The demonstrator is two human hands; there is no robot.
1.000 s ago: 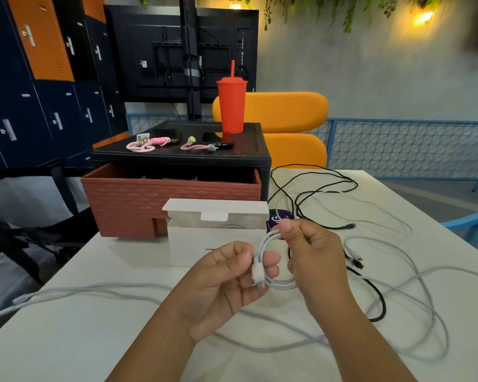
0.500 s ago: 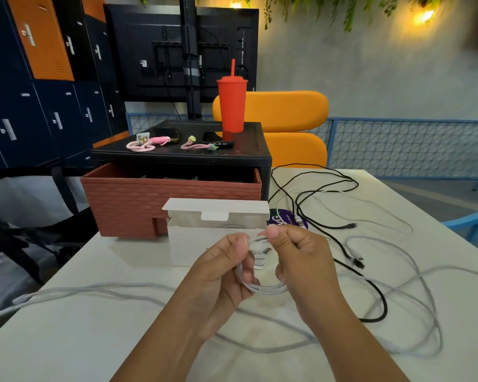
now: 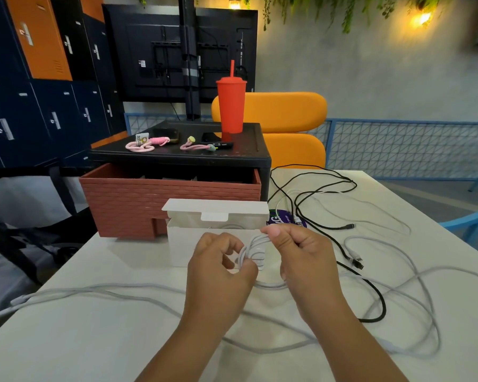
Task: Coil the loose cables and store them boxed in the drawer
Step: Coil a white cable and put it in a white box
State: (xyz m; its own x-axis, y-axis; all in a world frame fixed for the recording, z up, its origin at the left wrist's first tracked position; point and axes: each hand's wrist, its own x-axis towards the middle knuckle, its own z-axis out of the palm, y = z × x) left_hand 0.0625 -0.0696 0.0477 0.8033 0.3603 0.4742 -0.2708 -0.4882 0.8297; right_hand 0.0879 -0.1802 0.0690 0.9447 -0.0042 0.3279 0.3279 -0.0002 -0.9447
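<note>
- White cable coil (image 3: 254, 253): small bundle, clamped between both hands.
- Left hand (image 3: 218, 271) curled round its lower side; right hand (image 3: 301, 255) pinching the top strands.
- Step in hand, probably: finishing and tidying this coil.
- Next: to lay it into the open white box (image 3: 185, 244) just behind the grip, keeping the loops together.
- Brick-red drawer (image 3: 149, 202) farther behind, open.
- Grey cable (image 3: 100, 289) and black cable (image 3: 382, 303) around the grip, not yet coiled.

White cable coil in hand at the white box; 2 other cables loose.
White cable coil (image 3: 253, 253): several tight loops, pinched between left hand (image 3: 218, 271) and right hand (image 3: 301, 257), just in front of white box (image 3: 182, 249), whose flap is up. Brick-red drawer (image 3: 127, 205) open behind box. Black cable (image 3: 382, 303) sprawled right of box; grey cable (image 3: 100, 288) loose in front.
</note>
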